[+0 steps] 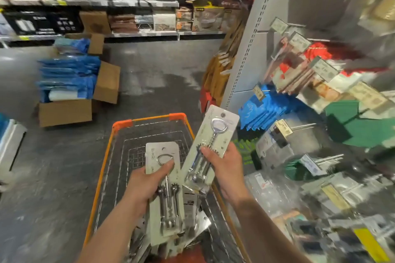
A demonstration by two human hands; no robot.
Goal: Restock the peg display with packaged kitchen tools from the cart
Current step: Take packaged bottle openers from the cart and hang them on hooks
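My left hand [147, 183] grips a carded corkscrew pack [165, 205] over the orange wire cart [149, 120], thumb across the card near the tool's metal loop. My right hand [226, 166] holds a second corkscrew pack [210, 143], tilted up and to the right, toward the peg display [303, 83]. More carded packs [192, 226] lie in a pile at the near end of the cart. The peg display on the right carries blue, green, red and clear packages with price tags on the hook ends; it is blurred.
Open cardboard boxes [66, 111] with blue packaged goods stand on the floor at left. Shelves of pans and boxed cookware [136, 21] line the far wall. The grey floor [149, 74] lies between cart and shelves. A white upright [243, 53] edges the peg display.
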